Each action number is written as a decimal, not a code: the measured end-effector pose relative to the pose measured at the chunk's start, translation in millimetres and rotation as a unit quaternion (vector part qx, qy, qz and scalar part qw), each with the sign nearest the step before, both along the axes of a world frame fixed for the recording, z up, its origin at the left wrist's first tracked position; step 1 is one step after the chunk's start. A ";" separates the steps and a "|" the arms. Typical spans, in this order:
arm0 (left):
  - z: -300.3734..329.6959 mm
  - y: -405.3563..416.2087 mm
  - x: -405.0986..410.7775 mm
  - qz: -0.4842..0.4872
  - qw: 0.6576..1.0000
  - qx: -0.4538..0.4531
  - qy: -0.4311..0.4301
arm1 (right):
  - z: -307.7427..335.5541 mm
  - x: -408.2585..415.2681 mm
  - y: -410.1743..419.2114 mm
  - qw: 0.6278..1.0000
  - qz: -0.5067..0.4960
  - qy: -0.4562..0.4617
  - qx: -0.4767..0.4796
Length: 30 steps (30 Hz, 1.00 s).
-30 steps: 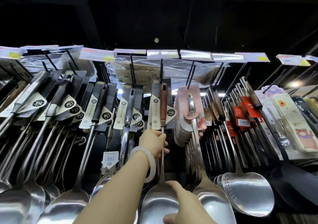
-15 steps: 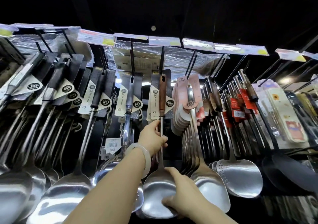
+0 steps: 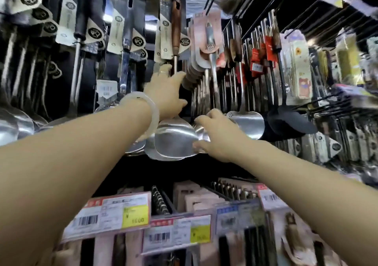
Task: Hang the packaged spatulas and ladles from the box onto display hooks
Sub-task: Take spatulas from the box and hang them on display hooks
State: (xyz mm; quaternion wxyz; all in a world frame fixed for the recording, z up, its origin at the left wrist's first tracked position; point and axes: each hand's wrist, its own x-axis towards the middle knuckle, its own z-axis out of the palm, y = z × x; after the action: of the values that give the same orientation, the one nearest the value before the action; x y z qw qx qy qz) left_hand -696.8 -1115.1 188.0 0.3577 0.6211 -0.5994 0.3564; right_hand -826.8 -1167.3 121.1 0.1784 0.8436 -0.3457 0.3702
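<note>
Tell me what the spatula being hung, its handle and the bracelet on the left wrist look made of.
Spatula: polished metal, probably stainless steel; the blade mirrors the shop lights.
Its handle: reddish brown with a dull sheen, likely wood, though a wood-look plastic can't be ruled out.
Bracelet: milky white, smooth, faintly translucent; perhaps jade or glass, possibly resin.

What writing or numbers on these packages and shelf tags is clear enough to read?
"304": round badge on the pink packaging card.
"30", last character unclear: black round badge on the wooden-handled spatula's card.
"1", then unclear digits: yellow price sticker.
Too blurred: the barcode tag, the red hang tags, the white diamond labels.
</note>
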 end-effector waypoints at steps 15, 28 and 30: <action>-111.6 -45.0 -258.5 -0.185 0.940 0.128 -0.257 | -91.1 -283.2 27.7 0.940 -0.333 -0.014 0.070; -369.2 -71.1 -538.1 -0.375 0.811 0.367 -0.260 | -314.2 -515.5 46.6 0.818 -0.464 0.004 0.340; -406.8 -71.7 -566.6 -0.391 0.792 0.397 -0.249 | -348.1 -537.7 46.4 0.808 -0.468 -0.002 0.359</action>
State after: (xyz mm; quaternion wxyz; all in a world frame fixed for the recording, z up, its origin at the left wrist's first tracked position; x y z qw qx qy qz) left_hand -1263.3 -1186.8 -218.8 0.0267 0.3105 -0.9483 0.0591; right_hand -1364.5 -1120.9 -227.0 0.0143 0.5830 -0.8070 0.0930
